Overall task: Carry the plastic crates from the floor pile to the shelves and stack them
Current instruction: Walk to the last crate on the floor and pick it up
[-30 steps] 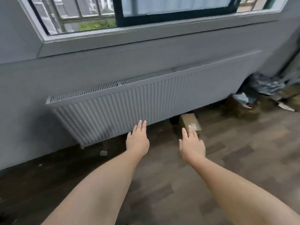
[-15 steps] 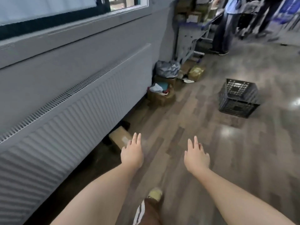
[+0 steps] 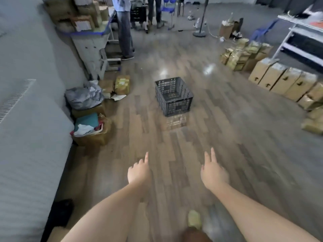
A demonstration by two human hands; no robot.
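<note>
A dark grey plastic crate (image 3: 173, 96) with perforated walls stands alone and upright on the wood floor, straight ahead in the middle of the head view. My left hand (image 3: 139, 171) and my right hand (image 3: 213, 172) are both stretched forward, palms down, well short of the crate. Neither holds anything; the fingers are extended and relaxed. A white metal shelf unit (image 3: 300, 37) shows at the far right edge.
A white radiator (image 3: 26, 154) runs along the left wall, with cardboard boxes and bags (image 3: 90, 119) beside it. Rows of brown boxes (image 3: 279, 81) line the right side. People stand at the back near a loaded rack (image 3: 87, 41). A floor-stand base (image 3: 199, 34) sits farther back.
My view has swung right from the radiator wall to the open room. The crate moved from the right edge to straight ahead. Both hands stay empty and stretched forward.
</note>
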